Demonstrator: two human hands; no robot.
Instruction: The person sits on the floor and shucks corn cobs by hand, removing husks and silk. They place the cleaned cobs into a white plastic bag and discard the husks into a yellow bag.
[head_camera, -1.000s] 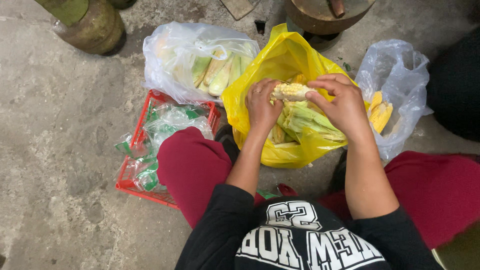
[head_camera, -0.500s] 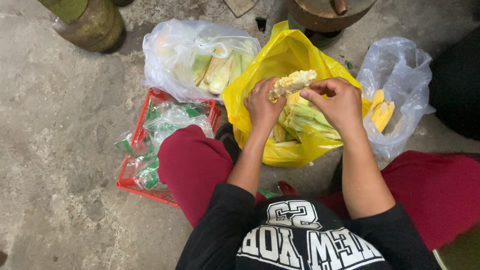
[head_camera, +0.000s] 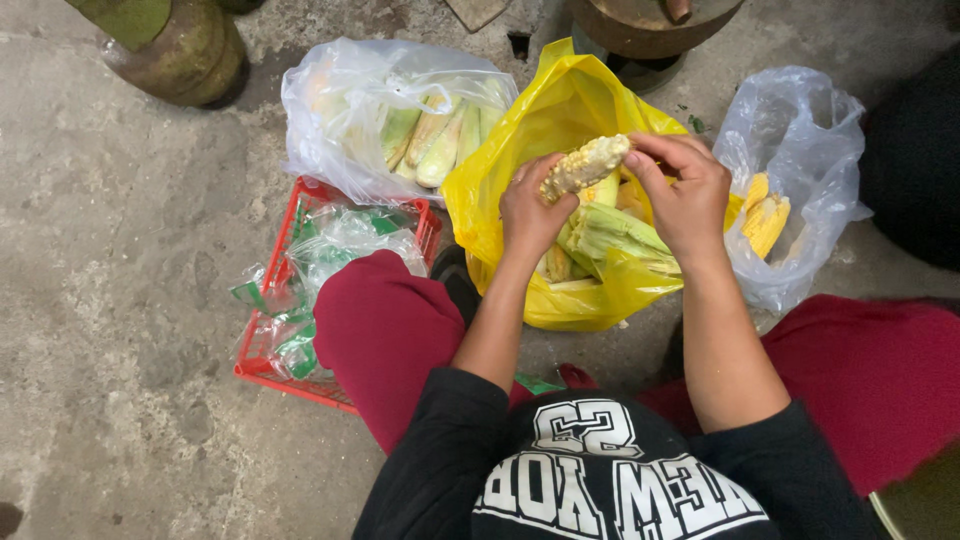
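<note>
Concrete floor (head_camera: 120, 300), yellow bag (head_camera: 500, 190) of husks centre, left hand (head_camera: 532, 212) and right hand (head_camera: 685, 195) fingers clamped on corn cob (head_camera: 585, 165), clear bags either side, red basket (head_camera: 290, 370) near left.

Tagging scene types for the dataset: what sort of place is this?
Probably a back yard or outdoor work area of a home or stall: bare rough concrete floor, a grimy metal cylinder standing on it, and corn cob work over a yellow bag on the ground.
</note>
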